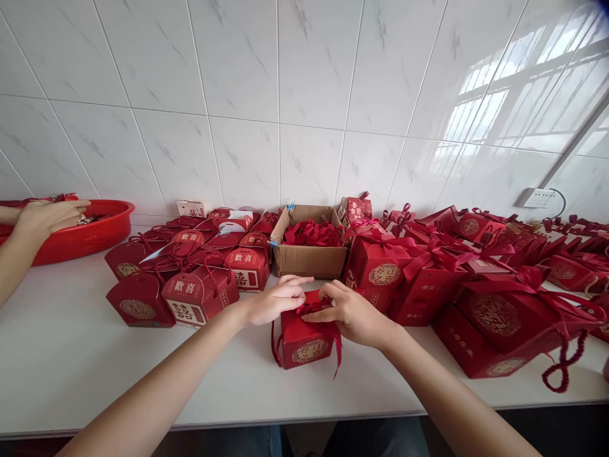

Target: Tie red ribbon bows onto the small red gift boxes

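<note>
Both my hands on one small red gift box (307,353), sitting on the white surface (228,387) right in front of me, near the front edge, gold round emblem facing me. Left hand (276,299) comes in from the left: fingers together, fairly straight, tips at the box top by the bow; grip looks narrow, can't tell whether it pinches anything. Right hand (349,312): fingers bent and slightly spread over the red ribbon (338,355) on top, fingertips touching it; thumb hidden, so can't tell if that grip is clamped on the ribbon. One ribbon tail hangs down the box's right side; a twisted red cord (275,349) hangs at its left.

Just behind my box: brown cardboard carton (311,261), no lid over it, loose red ribbons (311,233) inside, blue clips (291,207) on its rim. Left of the carton, a cluster of red boxes (200,295), some with white label panels, corded handles, no bows seen on the front ones. Right of it, a big crowd of bow-tied boxes (425,298), some stacked, running far right. Nearest on that side, a box with a looped cord (564,374) hanging off it.

Far left: red basin (90,235), another person's hand (50,214) over it. Behind everything, tiled wall (247,76); power strip (540,198) on the right.
</note>
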The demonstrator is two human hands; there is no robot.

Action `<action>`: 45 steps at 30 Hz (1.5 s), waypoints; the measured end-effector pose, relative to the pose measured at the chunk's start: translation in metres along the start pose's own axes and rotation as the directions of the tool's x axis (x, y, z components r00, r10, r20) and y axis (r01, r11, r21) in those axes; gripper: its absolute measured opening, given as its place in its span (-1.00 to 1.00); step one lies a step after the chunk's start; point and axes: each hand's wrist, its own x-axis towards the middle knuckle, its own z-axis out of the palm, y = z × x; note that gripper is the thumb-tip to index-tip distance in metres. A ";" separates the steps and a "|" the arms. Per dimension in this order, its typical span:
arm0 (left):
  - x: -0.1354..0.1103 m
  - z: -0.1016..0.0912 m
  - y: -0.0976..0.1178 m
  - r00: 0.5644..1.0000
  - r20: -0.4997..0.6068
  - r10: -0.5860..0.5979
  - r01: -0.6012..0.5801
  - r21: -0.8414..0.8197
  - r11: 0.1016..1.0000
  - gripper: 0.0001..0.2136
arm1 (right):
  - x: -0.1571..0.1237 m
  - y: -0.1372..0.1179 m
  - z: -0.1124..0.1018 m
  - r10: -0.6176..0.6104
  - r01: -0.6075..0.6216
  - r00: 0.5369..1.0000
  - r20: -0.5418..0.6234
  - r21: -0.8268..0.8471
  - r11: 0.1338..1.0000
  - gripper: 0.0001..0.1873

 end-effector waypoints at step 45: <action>-0.002 0.003 -0.003 0.974 -0.205 0.093 -0.061 0.156 0.986 -0.87 | -0.001 -0.002 0.003 0.028 -0.027 0.999 -0.018 0.028 0.999 -0.49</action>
